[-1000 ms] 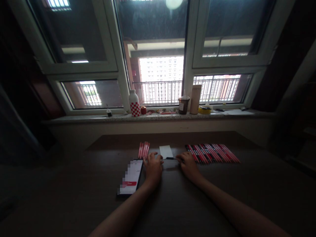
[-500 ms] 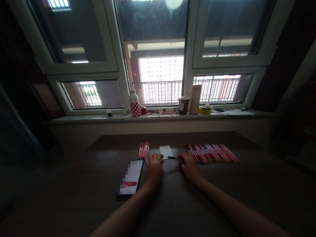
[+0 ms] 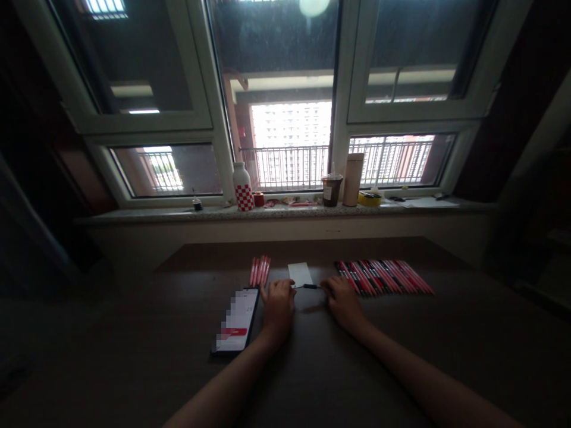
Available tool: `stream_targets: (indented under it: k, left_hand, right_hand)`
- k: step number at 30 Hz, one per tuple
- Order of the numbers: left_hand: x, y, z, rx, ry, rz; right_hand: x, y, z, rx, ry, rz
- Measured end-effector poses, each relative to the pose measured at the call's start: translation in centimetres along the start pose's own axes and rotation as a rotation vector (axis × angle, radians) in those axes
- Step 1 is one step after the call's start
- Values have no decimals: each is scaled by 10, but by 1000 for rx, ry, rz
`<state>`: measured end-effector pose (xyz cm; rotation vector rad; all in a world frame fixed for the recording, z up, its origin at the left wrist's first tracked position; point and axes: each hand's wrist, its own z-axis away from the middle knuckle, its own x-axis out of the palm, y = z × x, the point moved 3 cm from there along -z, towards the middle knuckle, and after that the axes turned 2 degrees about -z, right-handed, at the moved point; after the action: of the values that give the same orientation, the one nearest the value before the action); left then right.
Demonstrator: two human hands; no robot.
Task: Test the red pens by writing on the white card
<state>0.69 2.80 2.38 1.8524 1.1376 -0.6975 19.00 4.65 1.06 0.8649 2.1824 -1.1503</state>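
Observation:
A slim pen-like stick (image 3: 311,286) with a black middle and paler ends lies level between my hands, just over the near edge of a white card (image 3: 300,273). My left hand (image 3: 279,306) is closed at its left end, fingertips pinched together. At the other end, the thumb and fingers of my right hand (image 3: 341,297) pinch it; both tips are hidden by fingers. Beside my left hand lies a phone (image 3: 236,321) with a lit screen, and beyond that are several red pens (image 3: 259,271). A long row of red and black pens (image 3: 383,277) lies right of my right hand.
The dark brown table (image 3: 134,333) ends below a stone windowsill (image 3: 285,211). On the sill stand a checkered bottle (image 3: 243,187), a small red jar (image 3: 259,199), a drink cup (image 3: 332,190), a tan tumbler (image 3: 353,180) and a yellow tape roll (image 3: 370,199).
The stick has turned slightly, and its dark part sits a touch lower and more level. My fingers have shifted very little. The number on the phone screen has changed.

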Motion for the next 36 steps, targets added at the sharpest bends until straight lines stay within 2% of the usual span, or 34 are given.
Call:
stream_targets:
  k: [13, 36]
  left_hand:
    - [-1, 0, 0, 16, -4, -78]
    - [2, -1, 0, 42, -21, -41]
  right_hand:
    - [3, 1, -1, -18, -26, -25]
    - [3, -3, -1, -25, -43, -27]
